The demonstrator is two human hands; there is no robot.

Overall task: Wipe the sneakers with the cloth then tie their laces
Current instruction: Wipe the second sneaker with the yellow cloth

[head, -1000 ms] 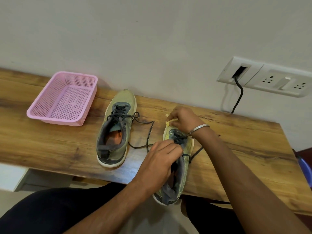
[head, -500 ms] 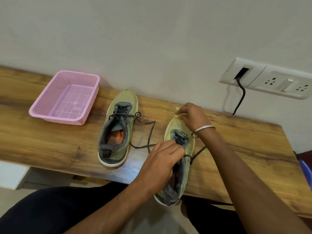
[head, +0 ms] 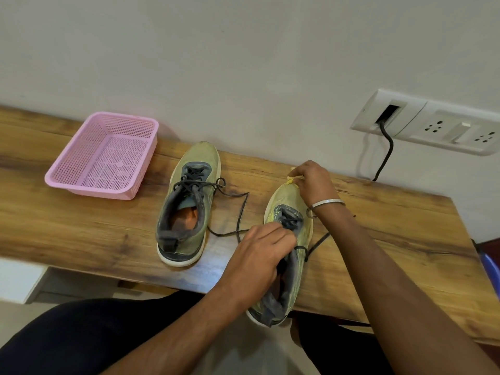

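The left hand (head: 259,262) grips the collar of the right-hand sneaker (head: 286,239), fingers curled into its opening, heel hanging past the table (head: 81,226) edge. The right hand (head: 313,185) pinches a yellow cloth (head: 292,180) against that sneaker's toe (only a corner of cloth shows). The other sneaker (head: 189,204) lies just left, laces (head: 238,209) untied and trailing. A pink basket (head: 108,155) stands farther left. No brand or writing is readable.
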